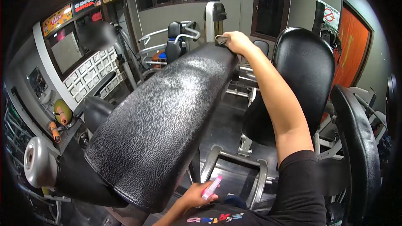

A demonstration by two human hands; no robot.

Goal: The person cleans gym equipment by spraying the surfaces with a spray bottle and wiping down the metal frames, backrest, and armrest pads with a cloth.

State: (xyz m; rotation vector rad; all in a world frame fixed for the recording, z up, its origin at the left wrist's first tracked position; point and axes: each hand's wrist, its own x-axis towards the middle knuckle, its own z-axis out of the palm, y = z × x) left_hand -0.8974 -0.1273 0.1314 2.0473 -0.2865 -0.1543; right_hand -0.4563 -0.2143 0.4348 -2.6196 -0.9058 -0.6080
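My right hand is stretched out to the far end of a long black padded bench. Its fingers are closed on a grey cloth, which touches the top edge of the pad. Low in the view, close to my body, my left hand is wrapped round a small pink and clear bottle. This bottle is tilted, with its pink end up. The bench's black surface is textured and shows glare from the lights.
A black seat back stands right of my right arm, and another black pad is at the far right. A metal frame lies below the bench. A silver-capped roller sticks out at left. More gym machines stand behind.
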